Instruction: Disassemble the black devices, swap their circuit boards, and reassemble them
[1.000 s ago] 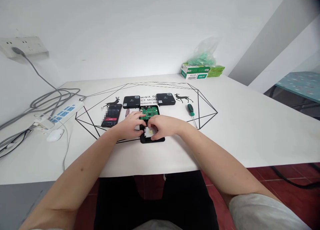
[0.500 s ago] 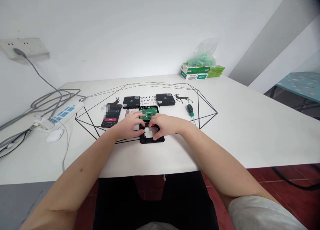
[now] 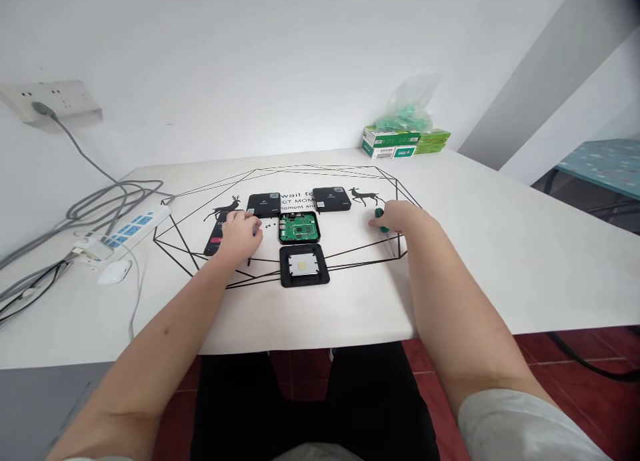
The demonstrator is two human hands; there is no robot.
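An opened black box with a green circuit board (image 3: 299, 227) lies at the table's middle. Its black lid (image 3: 303, 265), with a silver pad inside, lies just in front of it. My right hand (image 3: 397, 218) is off to the right, fingers curled on the green handle of a screwdriver (image 3: 379, 213) that rests on the table. My left hand (image 3: 241, 233) lies to the left of the board, partly covering a phone (image 3: 215, 237). Its fingertips are where a small purple-tipped tool lay; the tool is hidden. Tiny screws (image 3: 271, 225) sit between that hand and the board.
Two closed black boxes (image 3: 263, 204) (image 3: 331, 199) stand behind the board. A power strip (image 3: 125, 231), cables and a white mouse (image 3: 114, 271) are at the left. Green boxes with a plastic bag (image 3: 404, 143) sit at the back right corner.
Both hands have left the lid and spread apart: the left went left over the phone, the right went right to the screwdriver. The lid and board now lie uncovered.
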